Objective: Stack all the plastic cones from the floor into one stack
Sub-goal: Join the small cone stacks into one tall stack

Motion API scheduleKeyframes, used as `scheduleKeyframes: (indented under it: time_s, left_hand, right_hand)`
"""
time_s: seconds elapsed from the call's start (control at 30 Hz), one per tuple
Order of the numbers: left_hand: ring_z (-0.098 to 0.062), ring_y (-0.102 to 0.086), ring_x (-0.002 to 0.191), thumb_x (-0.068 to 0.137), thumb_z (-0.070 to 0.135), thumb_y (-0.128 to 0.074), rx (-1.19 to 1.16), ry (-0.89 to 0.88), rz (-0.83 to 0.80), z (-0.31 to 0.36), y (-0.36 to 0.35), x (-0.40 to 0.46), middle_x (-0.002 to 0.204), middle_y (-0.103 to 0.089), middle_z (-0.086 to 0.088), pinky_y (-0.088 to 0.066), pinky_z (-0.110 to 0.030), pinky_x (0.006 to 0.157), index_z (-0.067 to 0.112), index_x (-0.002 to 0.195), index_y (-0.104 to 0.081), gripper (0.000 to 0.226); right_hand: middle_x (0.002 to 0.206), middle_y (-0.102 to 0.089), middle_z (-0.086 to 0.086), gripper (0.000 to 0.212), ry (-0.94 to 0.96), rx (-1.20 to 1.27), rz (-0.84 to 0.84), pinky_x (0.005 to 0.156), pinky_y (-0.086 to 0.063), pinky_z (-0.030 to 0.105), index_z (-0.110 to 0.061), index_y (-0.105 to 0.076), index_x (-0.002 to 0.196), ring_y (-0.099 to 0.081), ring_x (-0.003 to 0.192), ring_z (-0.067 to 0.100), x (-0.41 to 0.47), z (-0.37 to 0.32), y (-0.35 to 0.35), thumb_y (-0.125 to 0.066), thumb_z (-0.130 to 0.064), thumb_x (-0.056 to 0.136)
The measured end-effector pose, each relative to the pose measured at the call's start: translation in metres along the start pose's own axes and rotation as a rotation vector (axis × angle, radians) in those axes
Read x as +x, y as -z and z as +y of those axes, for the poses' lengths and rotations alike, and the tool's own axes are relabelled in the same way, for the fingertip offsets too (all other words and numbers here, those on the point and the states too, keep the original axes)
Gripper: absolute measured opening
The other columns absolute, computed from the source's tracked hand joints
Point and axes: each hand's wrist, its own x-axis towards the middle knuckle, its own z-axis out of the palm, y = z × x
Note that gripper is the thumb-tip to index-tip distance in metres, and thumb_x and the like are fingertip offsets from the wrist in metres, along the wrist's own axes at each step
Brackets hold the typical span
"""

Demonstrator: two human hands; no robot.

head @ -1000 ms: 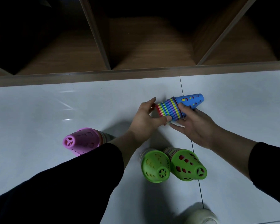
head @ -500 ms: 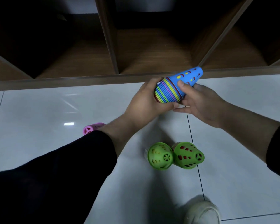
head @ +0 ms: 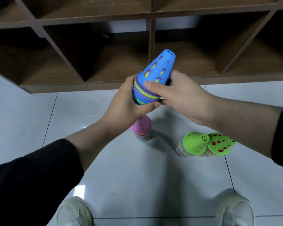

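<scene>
Four cone stacks in play: one blue-topped stack (head: 155, 74) up in the air, one pink-topped stack (head: 141, 128) on the tiles, and two green-topped stacks, one (head: 192, 145) just beside the other (head: 219, 144). Two hands working, left hand (head: 126, 103) and right hand (head: 178, 97). Two white shoes down below, one (head: 73, 212) left, one (head: 234, 211) right.

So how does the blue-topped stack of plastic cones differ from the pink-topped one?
The blue-topped stack of plastic cones is held in the air, tilted, gripped by the left hand and right hand. The pink-topped stack of plastic cones sits on the white tiled floor, untouched. Both show multicoloured rims and perforated walls.
</scene>
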Motion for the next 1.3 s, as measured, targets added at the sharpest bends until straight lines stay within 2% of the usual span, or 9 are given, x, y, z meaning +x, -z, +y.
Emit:
scheduleKeyframes:
  time_s: [0.2, 0.3, 0.5, 0.67, 0.83, 0.93, 1.1, 1.2, 1.3]
  left_hand:
    - [-0.009, -0.063, 0.112, 0.069, 0.029, -0.088, -0.078, 0.095, 0.015, -0.059, -0.003, -0.042, 0.122, -0.064, 0.011, -0.053, -0.037, 0.095, 0.029, 0.130, -0.044, 0.076]
    - [0.002, -0.061, 0.103, 0.074, 0.028, -0.085, -0.047, 0.161, -0.006, -0.081, -0.016, -0.055, 0.113, -0.063, 0.022, -0.050, -0.016, 0.084, 0.034, 0.126, -0.040, 0.069]
    - [0.006, -0.058, 0.103, 0.077, 0.026, -0.079, -0.070, 0.216, -0.011, -0.099, -0.028, -0.055, 0.113, -0.059, 0.029, -0.045, -0.010, 0.080, 0.042, 0.127, -0.037, 0.067]
    - [0.011, -0.037, 0.132, 0.066, 0.056, -0.083, -0.090, 0.250, 0.015, -0.101, -0.024, -0.065, 0.150, -0.038, 0.018, -0.027, 0.001, 0.097, 0.029, 0.155, -0.017, 0.114]
    - [-0.011, -0.053, 0.091, 0.089, 0.055, -0.049, 0.087, 0.139, 0.390, -0.113, -0.032, -0.122, 0.108, -0.052, 0.016, -0.042, -0.024, 0.074, 0.035, 0.125, -0.047, 0.041]
    - [-0.008, -0.056, 0.075, 0.093, 0.056, -0.047, 0.140, 0.276, 0.166, -0.116, -0.056, -0.147, 0.092, -0.058, 0.017, -0.045, -0.028, 0.066, 0.041, 0.110, -0.050, 0.023]
    - [-0.016, -0.062, 0.073, 0.098, 0.034, -0.055, 0.104, 0.642, -0.254, -0.116, -0.113, -0.145, 0.091, -0.069, 0.002, -0.053, -0.030, 0.072, 0.024, 0.136, -0.048, 0.039]
    - [-0.024, -0.065, 0.084, 0.097, 0.022, -0.054, -0.136, 0.821, -0.237, -0.106, -0.142, -0.130, 0.101, -0.068, -0.006, -0.056, -0.032, 0.078, 0.021, 0.141, -0.046, 0.045]
    - [-0.025, -0.051, 0.077, 0.097, 0.009, -0.047, -0.410, 0.967, -0.174, -0.095, -0.161, -0.114, 0.089, -0.051, -0.013, -0.045, -0.032, 0.067, 0.022, 0.107, -0.053, 0.018]
  right_hand:
    - [0.098, -0.071, -0.016, 0.044, -0.044, -0.414, 0.010, 0.073, -0.051, 0.014, -0.024, -0.058, 0.115, -0.066, 0.085, -0.007, -0.001, 0.041, -0.035, -0.080, -0.043, 0.081]
    - [0.109, -0.065, -0.016, 0.051, -0.110, -0.565, -0.099, 0.077, -0.048, 0.014, -0.028, -0.049, 0.127, -0.063, 0.099, 0.000, -0.002, 0.063, -0.043, -0.077, -0.037, 0.085]
    - [0.123, -0.058, -0.016, 0.070, -0.178, -0.772, -0.186, 0.084, -0.041, 0.013, -0.033, -0.036, 0.146, -0.057, 0.116, 0.009, -0.002, 0.072, -0.034, -0.071, -0.047, 0.087]
    - [0.154, -0.045, -0.003, 0.079, -0.085, -0.860, -0.068, 0.113, -0.035, 0.030, -0.023, -0.036, 0.152, -0.042, 0.141, 0.014, -0.009, 0.049, -0.007, -0.060, -0.062, 0.088]
    - [0.135, -0.060, -0.011, 0.062, -0.051, -1.016, 0.009, 0.105, -0.046, 0.036, -0.032, -0.054, 0.134, -0.056, 0.122, 0.008, -0.048, 0.021, 0.034, -0.057, -0.068, 0.084]
    - [0.135, -0.057, -0.012, 0.076, -0.132, -1.274, -0.116, 0.092, -0.044, 0.031, -0.036, -0.048, 0.137, -0.056, 0.118, 0.013, -0.077, 0.023, 0.054, -0.055, -0.077, 0.073]
    - [0.133, -0.054, -0.002, 0.084, -0.165, -1.468, -0.292, 0.092, -0.048, 0.039, -0.031, -0.036, 0.145, -0.057, 0.114, 0.023, -0.099, 0.058, 0.069, -0.073, -0.061, 0.076]
    - [0.122, -0.054, 0.000, 0.062, -0.128, -1.504, -0.343, 0.082, -0.047, 0.035, -0.028, -0.046, 0.136, -0.059, 0.102, 0.025, -0.098, 0.079, 0.073, -0.073, -0.045, 0.083]
    - [0.116, -0.055, 0.003, 0.051, -0.093, -1.515, -0.327, 0.082, -0.047, 0.037, -0.023, -0.052, 0.130, -0.059, 0.099, 0.027, -0.088, 0.090, 0.078, -0.072, -0.038, 0.085]
